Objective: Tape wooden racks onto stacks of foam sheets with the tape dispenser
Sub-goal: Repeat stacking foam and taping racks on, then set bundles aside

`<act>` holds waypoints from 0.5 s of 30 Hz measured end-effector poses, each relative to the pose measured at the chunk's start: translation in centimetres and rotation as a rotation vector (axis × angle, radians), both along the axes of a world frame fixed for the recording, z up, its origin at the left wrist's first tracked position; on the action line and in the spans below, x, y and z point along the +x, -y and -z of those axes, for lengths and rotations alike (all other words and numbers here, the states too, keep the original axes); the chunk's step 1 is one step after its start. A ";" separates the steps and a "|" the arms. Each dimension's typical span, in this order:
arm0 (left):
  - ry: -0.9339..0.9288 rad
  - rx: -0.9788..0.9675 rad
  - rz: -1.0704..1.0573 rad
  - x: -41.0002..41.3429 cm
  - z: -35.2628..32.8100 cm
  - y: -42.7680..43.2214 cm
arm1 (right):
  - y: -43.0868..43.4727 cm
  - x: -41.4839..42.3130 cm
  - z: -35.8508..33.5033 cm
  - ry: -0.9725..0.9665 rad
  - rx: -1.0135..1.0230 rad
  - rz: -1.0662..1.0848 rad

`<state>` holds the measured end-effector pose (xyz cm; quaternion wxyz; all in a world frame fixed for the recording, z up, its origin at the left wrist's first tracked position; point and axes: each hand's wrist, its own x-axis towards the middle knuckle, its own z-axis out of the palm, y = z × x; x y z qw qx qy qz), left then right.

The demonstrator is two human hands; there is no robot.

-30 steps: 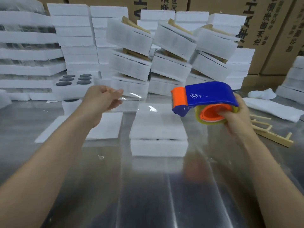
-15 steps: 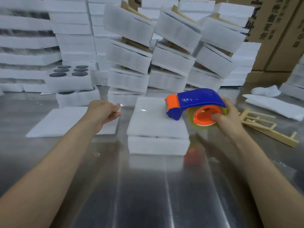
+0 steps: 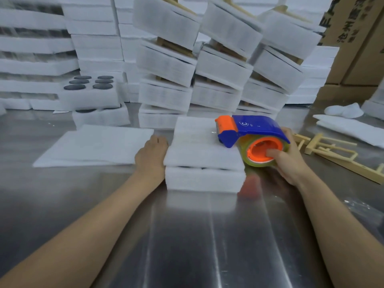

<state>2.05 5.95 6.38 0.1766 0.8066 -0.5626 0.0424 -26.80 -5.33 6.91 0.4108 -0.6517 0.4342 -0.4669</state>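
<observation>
A white stack of foam sheets (image 3: 202, 163) lies on the steel table in front of me. My right hand (image 3: 287, 161) grips the blue and orange tape dispenser (image 3: 251, 135) by its orange core, and its orange head rests on the right part of the stack's top. My left hand (image 3: 150, 156) lies against the stack's left side with its fingers curled down there; the clear tape end it held is not visible. Two pale wooden racks (image 3: 332, 150) lie loose on the table to the right.
Flat foam sheets (image 3: 95, 145) lie to the left. Taped foam-and-rack bundles (image 3: 220, 65) lean in piles behind. A foam block with dark discs (image 3: 89, 90) is at back left, cardboard boxes (image 3: 357, 38) at back right. Bare steel table (image 3: 197, 235) stretches toward me.
Both hands came down from the air to the stack. The dispenser dropped onto the stack's top and my left hand moved right, down to the stack's left side.
</observation>
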 end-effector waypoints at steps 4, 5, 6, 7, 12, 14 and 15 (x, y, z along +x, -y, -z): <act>0.190 0.073 0.052 0.1 0.4 0.0 | -0.2 0.0 -0.1 -0.005 0.007 -0.005; 0.218 0.088 0.078 0.2 0.1 -0.1 | -0.3 0.1 -0.2 -0.005 0.005 -0.001; 0.226 0.087 0.107 0.5 -0.5 -0.2 | -0.4 0.1 -0.2 -0.008 0.004 0.001; 0.180 0.049 0.117 0.8 -1.4 -0.1 | -0.5 0.1 -0.2 -0.017 0.003 -0.002; -0.241 -0.168 0.091 -1.8 -7.6 5.2 | -1.0 -0.1 -0.4 -0.045 0.021 -0.016; -0.186 0.096 0.172 -4.8 -6.9 7.1 | -1.0 -0.2 -0.6 -0.040 0.031 -0.010; -0.077 0.200 0.171 -5.6 -6.0 7.5 | -0.9 -0.2 -0.8 -0.036 0.032 -0.005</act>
